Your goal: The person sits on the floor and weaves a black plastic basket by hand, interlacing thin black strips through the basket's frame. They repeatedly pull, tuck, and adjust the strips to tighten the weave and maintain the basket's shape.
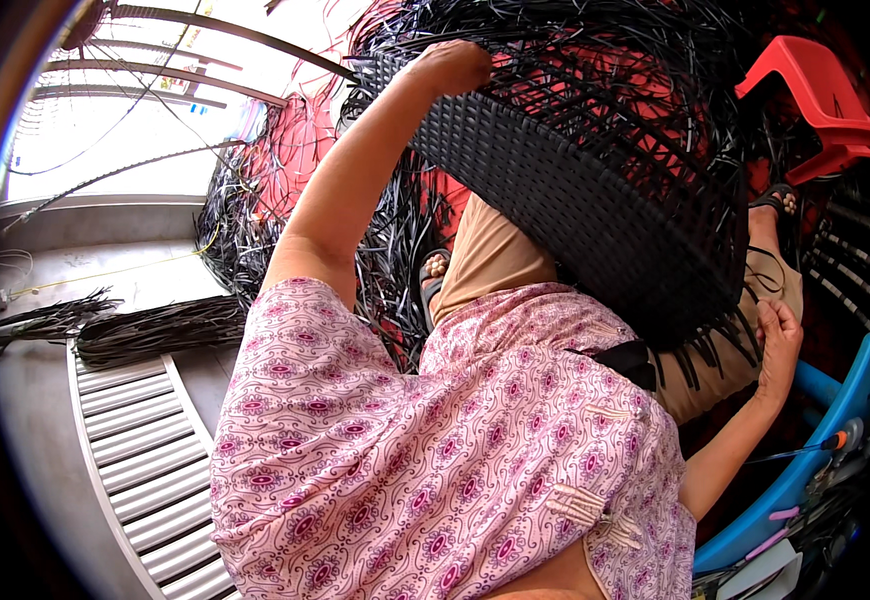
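A dark woven panel (545, 180) of flat black strips lies slanted across my lap, with loose strip ends hanging from its near right edge. At the panel's far left end is my left hand (455, 68), bent over the edge with its fingers curled and partly hidden. Beside the opposite end, my right hand (779, 335) is closed in a pinch. A thin black strip (755, 275) loops up to those fingers; its end inside the pinch is hard to see.
Heaps of loose black strips (405, 240) cover the red floor around my feet. A red plastic stool (820, 95) stands at far right. Near my right arm is a blue tub (855, 390) with tools. A white slatted frame (140, 430) and strip bundles (160, 330) lie at left.
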A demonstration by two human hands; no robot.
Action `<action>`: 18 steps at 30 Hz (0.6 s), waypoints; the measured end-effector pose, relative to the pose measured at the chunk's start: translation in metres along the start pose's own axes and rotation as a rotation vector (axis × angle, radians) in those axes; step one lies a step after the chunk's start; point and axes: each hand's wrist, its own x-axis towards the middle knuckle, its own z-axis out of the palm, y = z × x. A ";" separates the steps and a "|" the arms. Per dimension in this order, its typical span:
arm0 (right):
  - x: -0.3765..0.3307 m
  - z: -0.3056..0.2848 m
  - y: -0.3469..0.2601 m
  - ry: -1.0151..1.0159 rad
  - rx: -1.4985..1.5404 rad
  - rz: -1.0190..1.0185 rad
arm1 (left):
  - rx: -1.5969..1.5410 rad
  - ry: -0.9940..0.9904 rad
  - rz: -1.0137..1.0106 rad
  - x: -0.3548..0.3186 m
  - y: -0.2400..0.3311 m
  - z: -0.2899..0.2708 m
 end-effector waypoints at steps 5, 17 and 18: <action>0.005 0.011 -0.002 -0.042 0.047 -0.009 | -0.406 0.133 -0.017 -0.004 -0.044 0.006; 0.008 0.013 0.014 -0.028 0.121 0.020 | -0.184 -0.213 -0.131 0.020 -0.016 -0.011; 0.007 0.014 0.015 -0.014 0.154 0.026 | -0.149 -0.203 -0.065 0.023 -0.022 -0.009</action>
